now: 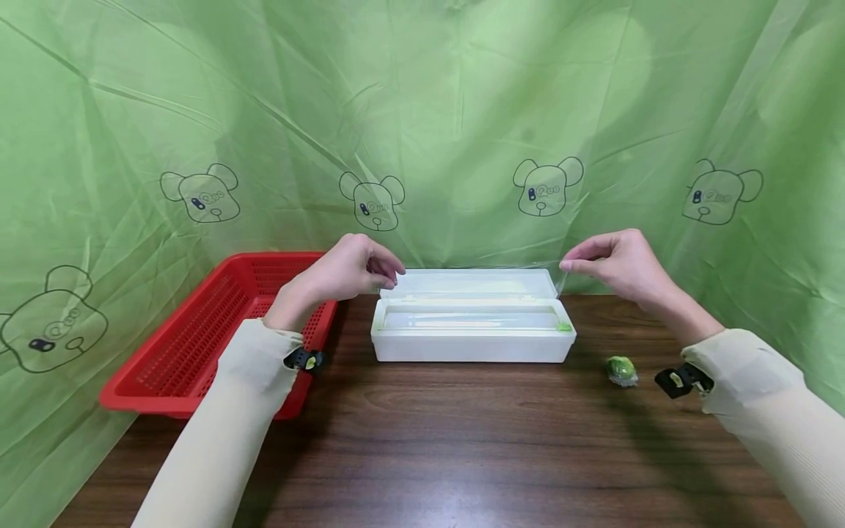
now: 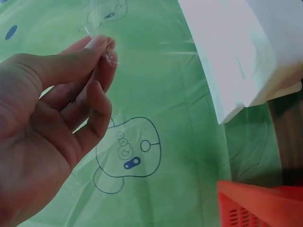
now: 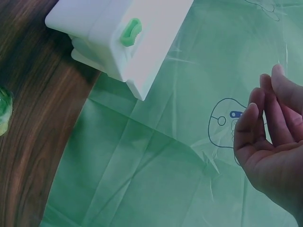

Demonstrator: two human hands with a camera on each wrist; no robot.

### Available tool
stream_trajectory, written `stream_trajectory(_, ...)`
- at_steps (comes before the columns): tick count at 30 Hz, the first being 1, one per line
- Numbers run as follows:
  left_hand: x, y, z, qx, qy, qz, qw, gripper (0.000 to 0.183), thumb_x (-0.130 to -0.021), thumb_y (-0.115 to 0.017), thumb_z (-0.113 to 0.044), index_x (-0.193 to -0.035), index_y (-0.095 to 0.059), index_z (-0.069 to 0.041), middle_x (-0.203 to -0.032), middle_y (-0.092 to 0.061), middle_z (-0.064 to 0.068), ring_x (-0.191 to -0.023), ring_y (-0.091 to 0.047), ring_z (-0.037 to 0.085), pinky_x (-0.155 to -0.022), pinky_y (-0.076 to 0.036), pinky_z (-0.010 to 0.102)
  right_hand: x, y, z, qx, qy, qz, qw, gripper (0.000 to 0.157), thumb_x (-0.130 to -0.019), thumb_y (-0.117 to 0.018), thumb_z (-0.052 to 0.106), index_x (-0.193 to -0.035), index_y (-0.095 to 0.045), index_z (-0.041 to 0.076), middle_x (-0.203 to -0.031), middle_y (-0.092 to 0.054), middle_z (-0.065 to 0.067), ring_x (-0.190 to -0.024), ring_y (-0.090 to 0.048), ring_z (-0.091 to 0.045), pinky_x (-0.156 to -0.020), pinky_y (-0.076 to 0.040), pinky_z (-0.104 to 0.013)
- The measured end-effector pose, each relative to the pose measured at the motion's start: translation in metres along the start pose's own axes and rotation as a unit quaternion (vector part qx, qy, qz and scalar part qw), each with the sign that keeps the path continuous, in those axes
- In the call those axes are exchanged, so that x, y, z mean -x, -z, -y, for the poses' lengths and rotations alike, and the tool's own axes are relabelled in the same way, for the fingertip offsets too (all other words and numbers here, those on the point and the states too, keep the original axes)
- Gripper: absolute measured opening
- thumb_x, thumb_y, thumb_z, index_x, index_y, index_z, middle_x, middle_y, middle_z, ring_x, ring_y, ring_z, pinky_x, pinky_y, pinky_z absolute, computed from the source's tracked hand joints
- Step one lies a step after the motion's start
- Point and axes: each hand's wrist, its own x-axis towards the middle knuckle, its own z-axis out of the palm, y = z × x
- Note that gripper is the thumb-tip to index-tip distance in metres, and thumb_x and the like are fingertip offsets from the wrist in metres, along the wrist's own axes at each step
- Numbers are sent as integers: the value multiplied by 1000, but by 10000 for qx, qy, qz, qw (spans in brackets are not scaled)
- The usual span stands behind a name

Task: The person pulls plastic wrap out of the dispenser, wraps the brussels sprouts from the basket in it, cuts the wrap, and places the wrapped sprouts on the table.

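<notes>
A clear sheet of plastic wrap point(image 1: 478, 268) stretches between both hands, above the raised lid of a white wrap dispenser box point(image 1: 472, 348). The left hand point(image 1: 353, 270) pinches one corner of it between thumb and fingertips; bunched film point(image 2: 111, 57) shows there in the left wrist view. At the other end, the right hand point(image 1: 617, 264) pinches the opposite corner; the film is barely visible in the right wrist view. Inside the box lies a shiny roll point(image 1: 472, 320), and a green slider point(image 1: 564, 326) sits at the box's right end.
Left of the box stands a red perforated basket point(image 1: 198, 405), partly behind the left forearm. A small green item wrapped in clear film point(image 1: 621, 371) lies on the dark wooden table point(image 1: 462, 440), near the right wrist. A green curtain point(image 1: 449, 110) hangs behind everything.
</notes>
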Motion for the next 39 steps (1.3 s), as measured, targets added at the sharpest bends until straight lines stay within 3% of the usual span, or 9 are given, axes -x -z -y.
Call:
stream_trajectory(7, 2, 1, 8, 519, 401, -703, 9954, 16, -88, -84, 0, -101, -81, -9, -88, -77, 1, -80, -73, 19, -70, -57, 32, -1, 3, 4, -104, -19, -18, 9999, 25, -93, -84, 24, -106, -82, 3, -96, -79, -6, -86, -71, -16, -71, -56, -25)
stream_trajectory(13, 2, 2, 12, 1076, 538, -957, 9881, 13, -89, -83, -1, -100, -80, -7, -92, -78, 7, -83, -74, 22, -71, -55, 29, -2, 7, 8, -129, -11, -19, 9999, 26, -93, -85, 25, -106, -82, 3, -96, -79, -6, -86, -71, -16, -72, -56, -25)
stream_trajectory(19, -1, 3, 11, 1042, 510, -1160, 9864, 12, -89, -83, -2, -99, -79, -8, -90, -78, 7, -80, -73, 22, -69, -54, 29, 0, 11, 11, -92, -58, -39, 9999, 30, -92, -85, 30, -107, -82, 5, -96, -80, -4, -87, -70, -14, -71, -54, -24)
stream_trajectory(27, -2, 2, 9, 1234, 449, -1523, 9796, 19, -92, -78, 3, -110, -78, -5, -96, -77, 10, -83, -75, 21, -72, -57, 29, 0, 15, 14, -58, -27, -85, 9999, 30, -92, -85, 32, -107, -82, 6, -97, -80, -1, -87, -70, -13, -73, -55, -24)
stream_trajectory(30, -3, 1, 4, 1028, 396, -1530, 9821, 19, -95, -73, 6, -112, -76, -3, -96, -77, 11, -85, -74, 20, -74, -57, 28, 0, 16, 15, -82, -14, -94, 9999, 30, -92, -85, 32, -108, -82, 6, -97, -79, 0, -89, -70, -13, -74, -54, -23)
stream_trajectory(34, -4, -1, -1, 344, 106, -1618, 9862, 19, -98, -68, 8, -111, -76, -4, -94, -76, 10, -83, -71, 19, -74, -55, 32, 0, 19, 16, -137, 3, -118, 9998, 31, -92, -85, 32, -108, -82, 6, -98, -79, 0, -90, -70, -12, -75, -54, -22)
stream_trajectory(39, -6, -3, -2, -471, -444, -1886, 9799, 23, -98, -65, 11, -107, -78, -5, -99, -73, 5, -87, -65, 20, -76, -53, 36, 1, 21, 18, -161, 23, -171, 9997, 30, -92, -85, 32, -108, -82, 7, -97, -79, 2, -89, -70, -12, -74, -53, -22)
